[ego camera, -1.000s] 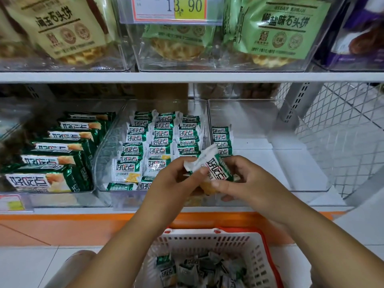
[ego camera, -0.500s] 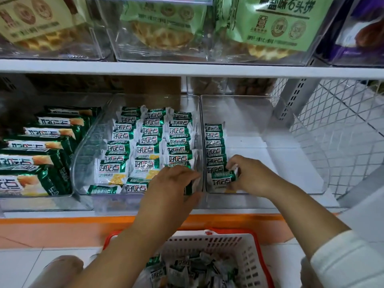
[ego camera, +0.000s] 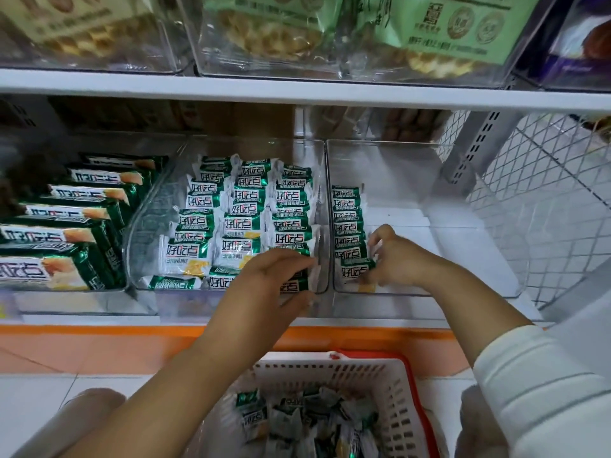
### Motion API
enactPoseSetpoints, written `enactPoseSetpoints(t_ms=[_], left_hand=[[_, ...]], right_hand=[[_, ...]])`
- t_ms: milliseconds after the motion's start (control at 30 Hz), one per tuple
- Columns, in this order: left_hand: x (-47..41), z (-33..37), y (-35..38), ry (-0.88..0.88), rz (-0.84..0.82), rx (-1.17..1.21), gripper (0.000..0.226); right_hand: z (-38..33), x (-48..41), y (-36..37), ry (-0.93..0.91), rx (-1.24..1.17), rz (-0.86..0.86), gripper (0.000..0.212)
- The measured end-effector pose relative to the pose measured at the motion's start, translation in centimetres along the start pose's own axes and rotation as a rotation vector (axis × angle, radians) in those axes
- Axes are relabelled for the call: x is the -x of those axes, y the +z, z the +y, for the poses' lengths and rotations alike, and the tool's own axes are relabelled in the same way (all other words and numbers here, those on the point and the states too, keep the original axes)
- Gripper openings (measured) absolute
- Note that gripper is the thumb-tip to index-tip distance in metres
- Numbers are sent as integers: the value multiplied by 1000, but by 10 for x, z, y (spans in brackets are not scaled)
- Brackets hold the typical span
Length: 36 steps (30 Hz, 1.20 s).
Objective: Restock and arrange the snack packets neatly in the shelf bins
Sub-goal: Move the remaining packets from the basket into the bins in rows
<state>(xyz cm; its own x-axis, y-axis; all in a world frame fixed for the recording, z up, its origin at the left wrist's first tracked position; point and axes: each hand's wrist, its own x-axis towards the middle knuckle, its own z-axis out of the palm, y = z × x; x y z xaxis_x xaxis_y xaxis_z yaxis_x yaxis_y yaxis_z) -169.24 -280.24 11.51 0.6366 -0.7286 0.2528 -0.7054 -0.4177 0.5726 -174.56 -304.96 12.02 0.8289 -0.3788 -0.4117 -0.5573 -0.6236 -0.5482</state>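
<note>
Right: front packet (ego camera: 357,271) sits at the near end of the single row (ego camera: 347,223) along the left wall of the right bin (ego camera: 469,256). Right hand (ego camera: 396,259) grip: fingers curled, pinching that packet's right edge. Left hand (ego camera: 271,279) grip: fingers over the top, thumb below, pinching the corner packet (ego camera: 294,286) at the front right of the middle bin (ego camera: 148,219).

Doing it well, my read: seat each packet label-up, overlapping the one behind, edges square to the bin wall. Release without dragging the neighbours. Wrappers look thin and slick, so press flat, don't squeeze.

Containers:
- middle bin: near full, three rows of small packets
- right bin: just that one row, floor otherwise bare, room for more rows
- left bin (ego camera: 82,302): larger green packs (ego camera: 59,233)
- basket (ego camera: 330,361) below the shelf: loose packets (ego camera: 297,424) in a jumble, likely the refill stock
- upper bins (ego camera: 198,44): bagged biscuits (ego camera: 456,28)
</note>
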Motion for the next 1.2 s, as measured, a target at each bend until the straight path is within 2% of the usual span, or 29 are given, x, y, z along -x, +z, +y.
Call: enactPoseSetpoints(t_ms=[67, 100, 167, 233, 300, 333, 400, 467, 500, 567, 600, 667, 733, 833, 900, 967, 1067, 1133, 1200], left_hand=[[11, 0, -6, 20, 57, 23, 40], [19, 0, -9, 20, 87, 37, 37], [41, -2, -13, -6, 121, 78, 32], [69, -11, -6, -76, 92, 111, 28], [97, -24, 12, -179, -20, 128, 27], [110, -34, 25, -250, -98, 141, 27], [136, -52, 58, -389, -245, 122, 28], [161, -70, 92, -528, -376, 165, 34], [174, -77, 106, -584, -443, 208, 38], [197, -93, 132, -651, -541, 248, 43], [207, -100, 145, -685, -567, 243, 45], [219, -108, 165, -774, -620, 221, 45], [227, -115, 181, -805, -636, 245, 46], [237, -127, 201, -873, -620, 264, 56], [247, -138, 218, -922, -615, 292, 57], [251, -142, 229, -934, -623, 319, 55], [247, -139, 235, -998, -603, 369, 54], [244, -135, 237, -1058, -600, 426, 52], [243, -139, 239, -1101, -596, 457, 51]], right_hand=[[-5, 16, -14, -32, 74, 135, 63], [-8, 28, -21, -75, 57, 248, 57], [-14, 61, -27, -236, -163, 475, 30], [-20, 100, -14, -371, -502, 563, 12], [-14, 128, 24, -403, -663, 500, 11], [-3, 134, 53, -361, -635, 415, 11], [24, 134, 114, -220, -480, 153, 8], [65, 120, 175, 10, -367, -119, 10], [86, 113, 201, 101, -280, -225, 24], [121, 101, 239, 192, -162, -330, 62], [132, 97, 252, 243, -186, -337, 66], [141, 88, 277, 316, -271, -343, 58], [141, 76, 299, 361, -361, -354, 59], [140, 63, 330, 412, -453, -354, 84], [141, 60, 345, 420, -386, -336, 87], [145, 54, 358, 431, -305, -269, 78], [146, 46, 358, 494, -206, -258, 58], [145, 45, 353, 464, -222, -231, 39], [140, 46, 345, 390, -275, -123, 32]])
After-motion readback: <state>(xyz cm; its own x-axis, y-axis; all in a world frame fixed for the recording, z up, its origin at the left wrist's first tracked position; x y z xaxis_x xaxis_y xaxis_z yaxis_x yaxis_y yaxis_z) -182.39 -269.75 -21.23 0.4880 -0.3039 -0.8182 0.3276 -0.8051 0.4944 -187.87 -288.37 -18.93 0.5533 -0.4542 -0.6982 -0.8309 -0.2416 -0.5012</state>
